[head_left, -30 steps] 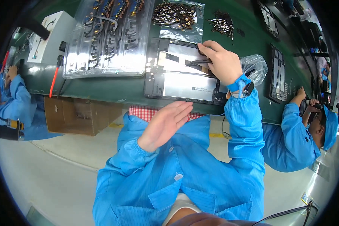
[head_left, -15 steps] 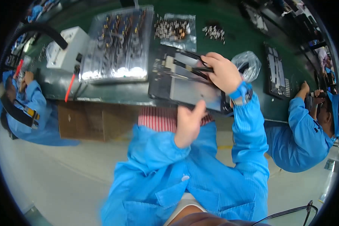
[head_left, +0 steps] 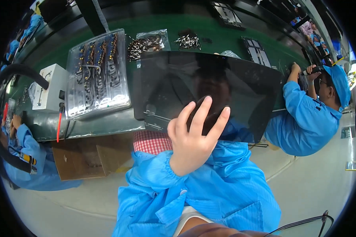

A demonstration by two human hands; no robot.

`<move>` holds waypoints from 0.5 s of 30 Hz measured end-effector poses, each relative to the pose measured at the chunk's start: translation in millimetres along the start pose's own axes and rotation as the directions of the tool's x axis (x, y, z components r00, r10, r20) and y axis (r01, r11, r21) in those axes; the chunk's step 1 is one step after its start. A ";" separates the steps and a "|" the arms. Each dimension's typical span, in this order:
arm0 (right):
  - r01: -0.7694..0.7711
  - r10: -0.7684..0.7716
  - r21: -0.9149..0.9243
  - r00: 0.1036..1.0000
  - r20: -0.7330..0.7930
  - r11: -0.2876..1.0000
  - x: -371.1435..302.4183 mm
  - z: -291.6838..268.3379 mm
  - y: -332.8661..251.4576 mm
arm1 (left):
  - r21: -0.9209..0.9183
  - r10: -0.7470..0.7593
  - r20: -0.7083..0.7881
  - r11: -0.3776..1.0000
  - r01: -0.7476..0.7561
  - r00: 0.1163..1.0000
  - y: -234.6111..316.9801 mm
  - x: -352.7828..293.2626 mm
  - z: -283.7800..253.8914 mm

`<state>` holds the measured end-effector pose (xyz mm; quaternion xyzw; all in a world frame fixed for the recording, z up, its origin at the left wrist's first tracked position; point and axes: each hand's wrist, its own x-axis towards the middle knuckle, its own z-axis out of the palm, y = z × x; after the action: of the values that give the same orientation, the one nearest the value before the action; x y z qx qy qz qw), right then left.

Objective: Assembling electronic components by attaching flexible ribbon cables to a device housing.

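A large, black, glossy tablet screen point(head_left: 245, 94) is tilted up in front of me, face toward me, over the bench's near edge. Its surface carries reflections and a few pale smudges. My left hand point(head_left: 194, 138) lies over its lower middle, fingers spread and fingertips at the glass. Nothing is gripped between those fingers. My right hand is out of sight, and the screen covers the place behind it. Left of the screen stands a clear plastic tray point(head_left: 120, 96) with rows of small dark and gold parts.
Beyond lie a bag of small metal parts point(head_left: 146, 43), a loose pile point(head_left: 188, 40) and a device frame point(head_left: 257, 51). A white box point(head_left: 51, 89) stands left, above an open cardboard box point(head_left: 81, 158). Co-workers sit at right point(head_left: 310, 114) and left point(head_left: 23, 150).
The device has turned over: its inner side with strips showed before, its dark screen faces me now. My left hand moved onto the glass; my right hand has gone from sight.
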<state>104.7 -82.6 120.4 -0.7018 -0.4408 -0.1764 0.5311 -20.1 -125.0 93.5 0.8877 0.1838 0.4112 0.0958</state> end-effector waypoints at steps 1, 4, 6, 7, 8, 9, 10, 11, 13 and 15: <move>-0.004 0.004 0.003 1.000 -0.001 1.000 22.9 15.4 9.3 | 0.018 -0.012 0.003 1.000 0.012 1.000 -1.8 -4.3 -1.0; -0.013 0.013 0.006 1.000 -0.009 1.000 -16.2 15.4 -1.2 | 0.038 -0.028 0.001 0.999 0.028 1.000 -7.1 -14.4 1.6; -0.013 0.013 0.010 1.000 -0.017 1.000 -16.3 23.9 0.9 | 0.040 -0.033 -0.007 0.999 0.033 0.999 -8.9 -16.1 1.8; -0.010 0.010 0.016 1.000 -0.022 1.000 -21.3 29.8 -5.3 | 0.041 -0.038 -0.006 0.998 0.038 0.999 -9.6 -15.7 1.0; -0.006 0.006 0.022 1.000 -0.025 1.000 -19.5 35.9 -5.4 | 0.009 -0.049 0.001 0.999 0.049 0.999 -10.2 -14.9 0.0; -0.002 0.003 0.021 0.999 -0.032 1.000 -27.2 30.7 -7.9 | -0.030 -0.057 0.009 0.998 0.057 0.998 -10.5 -13.2 2.0; 0.006 -0.005 0.041 1.000 -0.029 0.999 -13.4 -57.7 19.8 | -0.015 -0.071 0.004 0.997 0.071 0.998 -12.5 -10.0 -0.5; 0.013 -0.012 0.063 1.000 -0.025 0.998 -3.2 -86.8 50.2 | -0.264 -0.075 0.017 0.962 0.077 0.997 -14.6 -2.5 -0.2; 0.011 -0.011 0.127 1.000 -0.001 0.992 4.9 -74.3 61.9 | -0.665 -0.077 0.115 0.735 0.135 0.990 -19.1 12.0 -4.9; 0.004 -0.005 0.170 1.000 0.007 0.985 1.8 -56.2 60.1 | -0.867 -0.144 0.130 0.463 0.182 0.981 -19.3 19.5 -3.7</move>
<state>166.5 -135.3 107.2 -0.6535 -0.4579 -0.1366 0.5871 -16.1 -99.4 103.2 0.7006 0.0305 0.4191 0.5767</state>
